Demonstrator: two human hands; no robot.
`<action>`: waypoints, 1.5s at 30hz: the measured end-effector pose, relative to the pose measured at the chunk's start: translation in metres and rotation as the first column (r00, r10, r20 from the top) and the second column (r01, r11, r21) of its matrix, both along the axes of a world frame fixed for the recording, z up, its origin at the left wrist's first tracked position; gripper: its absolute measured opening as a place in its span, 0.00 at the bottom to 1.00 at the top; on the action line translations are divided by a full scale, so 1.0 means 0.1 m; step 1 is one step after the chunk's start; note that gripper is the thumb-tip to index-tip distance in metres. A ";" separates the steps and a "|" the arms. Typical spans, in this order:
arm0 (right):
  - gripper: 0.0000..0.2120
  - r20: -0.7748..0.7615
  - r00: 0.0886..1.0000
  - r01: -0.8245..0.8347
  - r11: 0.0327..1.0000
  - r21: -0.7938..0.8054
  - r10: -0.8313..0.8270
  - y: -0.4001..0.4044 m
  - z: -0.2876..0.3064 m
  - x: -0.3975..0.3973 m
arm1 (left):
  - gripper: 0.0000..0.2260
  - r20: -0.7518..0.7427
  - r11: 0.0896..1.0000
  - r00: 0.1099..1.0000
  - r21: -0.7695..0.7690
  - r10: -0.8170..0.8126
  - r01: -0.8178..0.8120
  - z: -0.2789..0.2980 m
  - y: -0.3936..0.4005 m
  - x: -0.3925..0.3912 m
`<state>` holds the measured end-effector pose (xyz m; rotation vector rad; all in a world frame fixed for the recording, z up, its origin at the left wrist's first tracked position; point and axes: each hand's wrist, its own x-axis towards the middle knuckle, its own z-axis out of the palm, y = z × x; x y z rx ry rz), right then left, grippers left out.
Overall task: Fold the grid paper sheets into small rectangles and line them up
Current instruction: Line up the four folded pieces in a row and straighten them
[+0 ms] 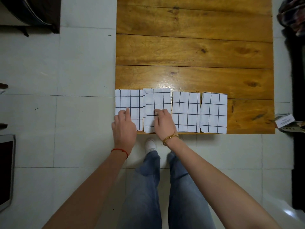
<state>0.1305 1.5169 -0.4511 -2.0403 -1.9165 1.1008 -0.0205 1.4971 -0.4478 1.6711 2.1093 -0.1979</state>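
**Four folded grid sheets in a row at the counter's near edge**

Jeans-clad legs (158,187) and one white shoe (150,145) stand on the tiled floor (79,129), closest to the viewer. Above them, two bare forearms reach to the wooden counter (194,47). Along its near edge lie four folded grid paper rectangles, side by side. The left hand (123,128), a red string (120,151) at its wrist, rests on the first rectangle (132,100), its index finger extended and touching the paper. The right hand (163,122), a gold bracelet (170,138) at its wrist, presses the second rectangle (157,98) with straight fingers; neither grip is closed around anything. The third rectangle (186,111) and the fourth rectangle (213,112) lie untouched to the right. A small carton (284,120) sits at the counter's right corner.
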 end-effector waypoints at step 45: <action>0.16 0.212 0.890 0.385 0.914 0.127 -0.404 0.03 -0.02 0.98 | 0.28 0.102 0.952 0.947 0.068 -0.304 0.299 0.03 0.03 0.89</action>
